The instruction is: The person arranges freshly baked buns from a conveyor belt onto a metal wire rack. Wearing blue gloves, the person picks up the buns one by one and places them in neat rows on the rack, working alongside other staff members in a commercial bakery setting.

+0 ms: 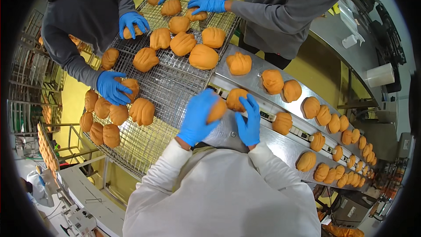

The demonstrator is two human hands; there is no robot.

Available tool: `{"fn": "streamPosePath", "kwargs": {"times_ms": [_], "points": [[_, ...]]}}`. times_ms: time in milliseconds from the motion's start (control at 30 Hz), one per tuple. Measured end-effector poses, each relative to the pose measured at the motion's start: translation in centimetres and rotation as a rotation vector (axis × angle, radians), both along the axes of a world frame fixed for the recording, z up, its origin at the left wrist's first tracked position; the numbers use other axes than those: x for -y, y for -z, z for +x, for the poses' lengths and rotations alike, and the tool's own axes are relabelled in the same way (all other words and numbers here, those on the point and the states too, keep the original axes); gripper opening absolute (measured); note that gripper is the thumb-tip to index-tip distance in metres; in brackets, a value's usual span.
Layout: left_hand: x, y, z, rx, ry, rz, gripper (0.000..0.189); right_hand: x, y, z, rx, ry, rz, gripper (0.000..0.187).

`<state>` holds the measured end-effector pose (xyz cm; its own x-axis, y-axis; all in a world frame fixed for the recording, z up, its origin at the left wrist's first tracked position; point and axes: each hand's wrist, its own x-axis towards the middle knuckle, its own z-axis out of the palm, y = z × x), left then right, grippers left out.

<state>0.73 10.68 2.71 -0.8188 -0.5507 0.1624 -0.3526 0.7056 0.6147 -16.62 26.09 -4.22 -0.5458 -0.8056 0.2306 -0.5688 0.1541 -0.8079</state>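
My left hand (200, 116), in a blue glove, is closed around a bread bun (216, 108) at the near right edge of the wire cooling rack (164, 87); it is blurred. Right beside it, my right hand (248, 118), also gloved, has its fingertips against the near side of another bun (236, 99) on the conveyor. Whether those fingers grip it, I cannot tell. More buns lie on the conveyor, among them one (282, 123) just to the right of my right hand. Several buns rest on the rack, including a large one (203, 57) by its right edge.
Two co-workers in grey stand across the rack, their blue-gloved hands (113, 88) (207, 4) on buns. Metal ledges (256, 67) with rows of buns flank the conveyor. Tall racks (26, 82) stand at the far left; a steel table (332, 36) holds a white tub (380, 75).
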Motion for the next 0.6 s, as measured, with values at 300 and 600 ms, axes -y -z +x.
{"fn": "streamPosePath", "kwargs": {"times_ms": [300,600], "points": [[0.2,-3.6,4.7,0.051,-0.185,-0.13,0.063,-0.2,-1.2,3.1,-0.148,-0.363,0.217,0.09],[3.1,0.1,15.2,0.166,-0.747,-0.296,0.074,3.7,-0.9,-1.6,-0.284,0.095,0.211,0.074]]}}
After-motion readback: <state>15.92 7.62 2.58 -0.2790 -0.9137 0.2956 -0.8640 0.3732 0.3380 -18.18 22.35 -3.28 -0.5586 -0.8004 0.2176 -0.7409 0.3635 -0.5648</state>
